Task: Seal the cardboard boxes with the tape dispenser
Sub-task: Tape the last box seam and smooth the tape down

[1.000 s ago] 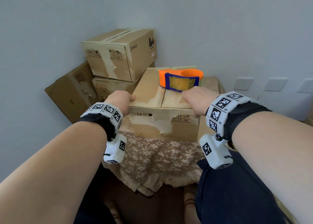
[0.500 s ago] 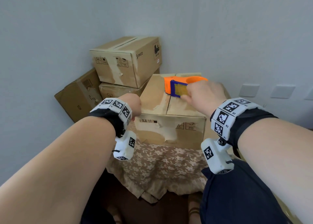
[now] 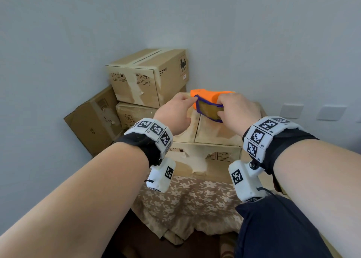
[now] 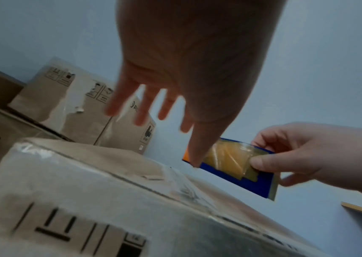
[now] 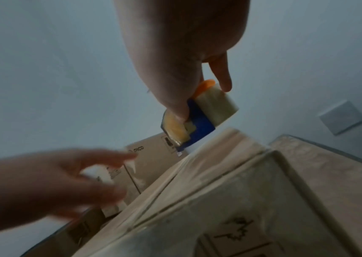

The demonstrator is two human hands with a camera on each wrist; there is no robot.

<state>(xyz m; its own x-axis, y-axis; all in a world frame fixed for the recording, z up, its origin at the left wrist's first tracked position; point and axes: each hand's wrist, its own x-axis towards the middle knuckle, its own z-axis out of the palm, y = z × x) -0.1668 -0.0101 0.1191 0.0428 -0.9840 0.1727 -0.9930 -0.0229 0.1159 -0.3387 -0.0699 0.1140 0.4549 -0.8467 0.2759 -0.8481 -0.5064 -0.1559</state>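
My right hand (image 3: 224,107) holds the orange tape dispenser (image 3: 207,98) just above the front cardboard box (image 3: 213,132). The thumb presses on the yellowish tape in the dispenser's blue frame (image 4: 226,161), and the fingers wrap over the orange body (image 5: 206,85). My left hand (image 3: 181,109) reaches in from the left with straight, spread fingers (image 4: 140,111); a fingertip touches the dispenser's left corner. The box's top flaps are shut, with a seam (image 5: 175,196) running down the middle and torn old tape on its front face.
Three more cardboard boxes crowd the back left: a PICO box (image 3: 156,76) on another box (image 3: 134,115), and one leaning on the wall (image 3: 95,119). A floral cloth (image 3: 187,199) covers the table. White wall plates (image 3: 291,111) sit at the right.
My right hand has lifted the dispenser off the box top. My left hand has left the box's near left corner and moved up to the dispenser.
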